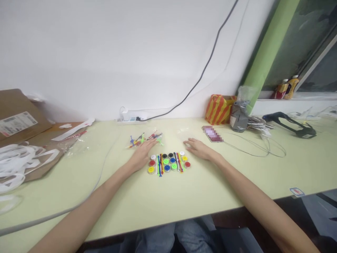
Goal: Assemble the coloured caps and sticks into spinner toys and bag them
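My left hand [143, 154] lies with its fingers stretched out at the near edge of a clear plastic bag of coloured plastic sticks [142, 140]. On the far right side of the laid-out pieces, my right hand [198, 147] rests on the table, fingers apart and holding nothing. Between the hands are several small round discs in white, red, yellow, black, blue and green, among them a blue disc [167, 168] and a red disc [187, 164]. Thin coloured plastic sticks [159, 165] lie in two upright groups among the discs.
A phone [212, 134] with a cable lies right of my right hand. Behind it stand a striped bag [219, 109] and a dark wrapped container [239, 116]. Cardboard [23, 116] and white straps [23, 165] cover the left side. A power strip [130, 117] sits by the wall.
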The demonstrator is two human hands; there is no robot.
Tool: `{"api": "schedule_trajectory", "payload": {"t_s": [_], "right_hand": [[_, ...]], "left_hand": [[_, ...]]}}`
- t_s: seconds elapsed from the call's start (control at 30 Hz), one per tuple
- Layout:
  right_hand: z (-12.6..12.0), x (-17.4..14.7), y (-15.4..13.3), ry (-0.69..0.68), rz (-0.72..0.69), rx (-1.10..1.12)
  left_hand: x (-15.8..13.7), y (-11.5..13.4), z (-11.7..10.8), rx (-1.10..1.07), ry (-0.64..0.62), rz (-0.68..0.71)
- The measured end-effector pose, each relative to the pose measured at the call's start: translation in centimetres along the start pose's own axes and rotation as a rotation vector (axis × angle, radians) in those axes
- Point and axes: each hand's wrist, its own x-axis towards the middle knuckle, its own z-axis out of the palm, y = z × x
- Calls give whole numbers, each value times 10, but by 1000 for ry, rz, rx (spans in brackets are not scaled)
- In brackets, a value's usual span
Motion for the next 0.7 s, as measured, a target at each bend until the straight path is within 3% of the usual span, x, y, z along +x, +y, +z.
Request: {"api": "schedule_trajectory", "payload": {"t_s": [0.33,0.7], "right_hand": [[-2,-1,-4,125,-81,55],[9,12,22,73,67,-60]], "left_hand": [[-2,8,-5,15,67,4],[0,2,0,83,39,-1]]}}
